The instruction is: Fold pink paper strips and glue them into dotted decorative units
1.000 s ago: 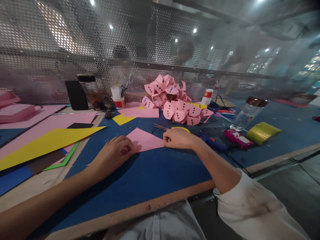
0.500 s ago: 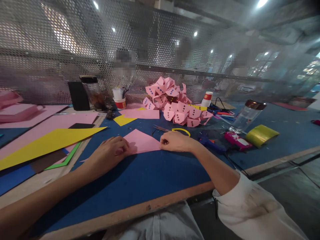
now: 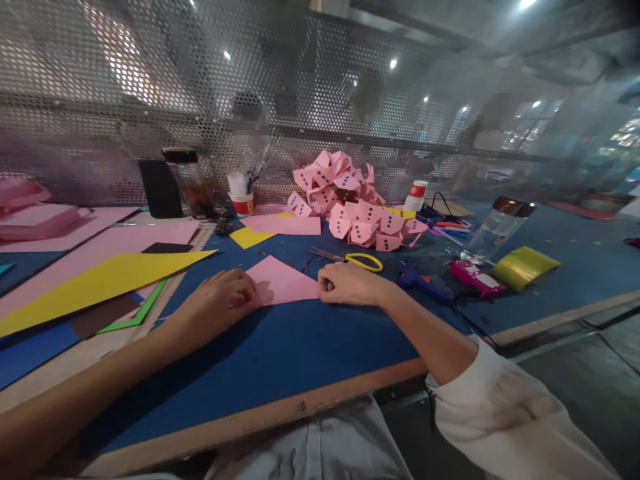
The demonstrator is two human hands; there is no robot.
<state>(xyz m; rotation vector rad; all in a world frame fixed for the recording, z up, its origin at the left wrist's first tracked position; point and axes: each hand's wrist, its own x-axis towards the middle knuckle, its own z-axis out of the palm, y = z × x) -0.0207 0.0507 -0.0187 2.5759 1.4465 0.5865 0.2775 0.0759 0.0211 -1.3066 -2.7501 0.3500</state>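
A pink sheet of paper (image 3: 281,283) lies on the blue tabletop (image 3: 270,360), showing a triangular outline with its peak pointing away from me. My left hand (image 3: 230,293) has its curled fingers on the sheet's left corner. At the right corner, my right hand (image 3: 345,281) is closed, with thumb and fingers gripping the paper's edge. Just behind my right hand rest scissors with yellow handles (image 3: 364,261). Farther back stands a heap of folded pink paper pieces (image 3: 350,180) marked with dark dots.
A blue glue gun (image 3: 425,283), a pink device (image 3: 477,279), a curved yellow sheet (image 3: 525,268) and a clear bottle (image 3: 495,230) are on the right. Coloured sheets, including a yellow sheet (image 3: 110,280), lie left. A red-and-white cup (image 3: 243,203) stands before the perforated metal screen (image 3: 320,87).
Both hands stay at the corners of the pink paper. My right hand has shifted very slightly left, and the whole view has moved a little.
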